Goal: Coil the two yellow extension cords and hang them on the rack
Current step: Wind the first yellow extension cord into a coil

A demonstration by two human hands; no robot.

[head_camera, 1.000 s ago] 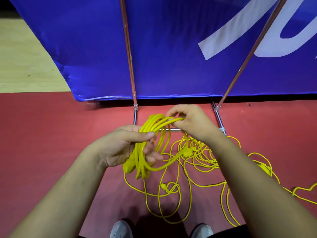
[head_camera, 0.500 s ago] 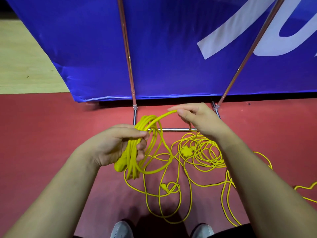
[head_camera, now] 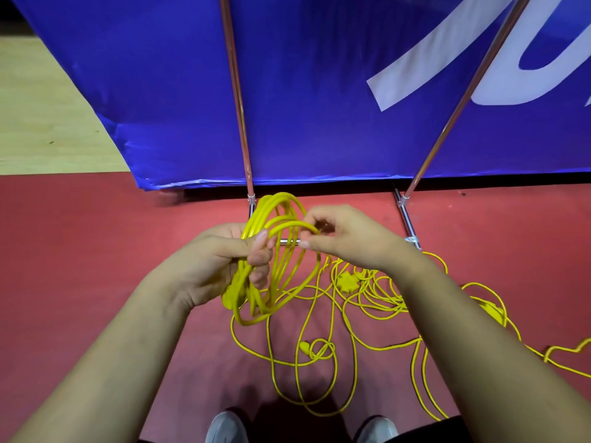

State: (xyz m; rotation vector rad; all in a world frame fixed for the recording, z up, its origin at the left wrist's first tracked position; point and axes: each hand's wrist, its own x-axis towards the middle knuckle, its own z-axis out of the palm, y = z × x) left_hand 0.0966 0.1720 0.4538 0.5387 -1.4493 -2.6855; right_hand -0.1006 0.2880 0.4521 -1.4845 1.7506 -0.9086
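Observation:
My left hand [head_camera: 220, 266] grips a bundle of several yellow cord loops [head_camera: 278, 260], with a yellow plug end hanging below my palm. Close beside it, my right hand [head_camera: 348, 238] pinches a strand of the same cord and lays it against the top of the coil. The rest of the yellow cord [head_camera: 323, 350] lies tangled and loose on the red floor in front of my feet and trails off to the right. A yellow socket block [head_camera: 347, 281] lies among the tangle. The metal rack [head_camera: 238, 100] stands right behind my hands, its two poles rising in front of a blue banner.
A blue banner [head_camera: 319, 75] with white lettering hangs just behind the rack poles. The rack's low base bar [head_camera: 409, 225] runs along the red floor [head_camera: 80, 244]. Pale wooden flooring [head_camera: 41, 123] lies at the far left. My two shoe tips [head_camera: 225, 426] show at the bottom edge.
My right hand has brought a new loop of cord leftward and in to the coil in my left hand. The loose cord on the floor has been drawn in slightly.

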